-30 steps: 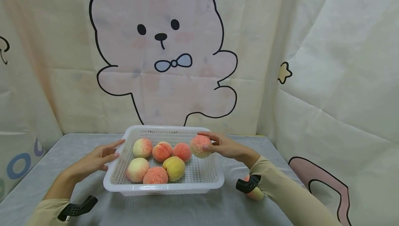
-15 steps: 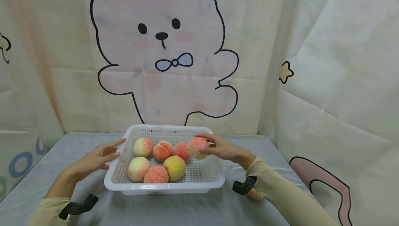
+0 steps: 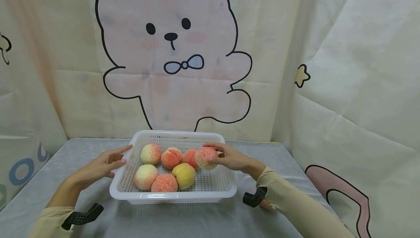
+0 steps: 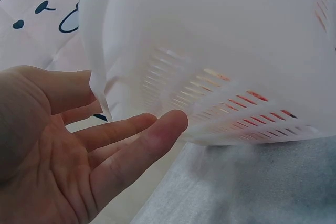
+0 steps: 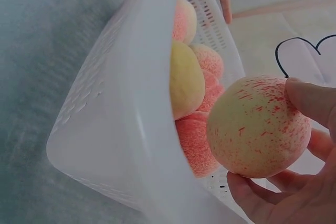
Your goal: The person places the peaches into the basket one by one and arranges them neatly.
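Observation:
My right hand (image 3: 229, 157) holds a red-speckled, pale yellow peach (image 3: 206, 158) between thumb and fingertips, over the right part of a white perforated plastic basket (image 3: 183, 195). In the right wrist view this peach (image 5: 260, 127) hangs beside the basket's near rim. Inside the basket lie several peaches, among them a yellow one (image 3: 184, 176), a red one (image 3: 164, 183) and a pale one (image 3: 146, 176). My left hand (image 3: 101, 165) touches the basket's left rim with nearly straight fingers; its fingers (image 4: 126, 156) lie beside the wall in the left wrist view.
Another peach (image 3: 266, 205) lies on the grey tablecloth (image 3: 157, 221) to the right, mostly hidden by the right sleeve and its black wrist strap (image 3: 255, 196). Behind the table hangs a curtain (image 3: 262, 117) with a cartoon bear.
My right hand has moved slightly left with the peach, further over the basket. The left hand stays at the rim. The sleeve now covers more of the peach on the table.

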Available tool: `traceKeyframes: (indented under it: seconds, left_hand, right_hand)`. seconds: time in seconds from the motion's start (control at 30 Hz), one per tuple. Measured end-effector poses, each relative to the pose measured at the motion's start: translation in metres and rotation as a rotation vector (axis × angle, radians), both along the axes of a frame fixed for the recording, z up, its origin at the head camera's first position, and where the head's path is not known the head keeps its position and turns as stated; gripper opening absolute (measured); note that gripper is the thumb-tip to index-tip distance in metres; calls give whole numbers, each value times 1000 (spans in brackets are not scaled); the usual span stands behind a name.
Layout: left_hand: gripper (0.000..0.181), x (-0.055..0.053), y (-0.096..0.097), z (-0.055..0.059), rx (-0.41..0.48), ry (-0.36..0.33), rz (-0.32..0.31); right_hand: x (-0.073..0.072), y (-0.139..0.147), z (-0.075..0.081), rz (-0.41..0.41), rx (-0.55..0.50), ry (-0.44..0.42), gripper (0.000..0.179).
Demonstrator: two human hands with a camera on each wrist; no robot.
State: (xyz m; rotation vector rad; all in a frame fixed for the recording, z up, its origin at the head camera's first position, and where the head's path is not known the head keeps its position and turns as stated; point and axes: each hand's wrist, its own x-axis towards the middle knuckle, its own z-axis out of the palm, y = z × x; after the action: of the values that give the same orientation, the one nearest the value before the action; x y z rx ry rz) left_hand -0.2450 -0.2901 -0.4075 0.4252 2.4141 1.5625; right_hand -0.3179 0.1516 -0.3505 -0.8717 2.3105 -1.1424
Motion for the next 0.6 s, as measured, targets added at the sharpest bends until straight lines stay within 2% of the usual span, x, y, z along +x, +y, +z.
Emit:
traceKeyframes:
  seconds: [0.6]
  left_hand:
    - [72,-1,-1,3,-28,-21,25]
  right_hand:
    - [2,-8,1,-18,92,7,55]
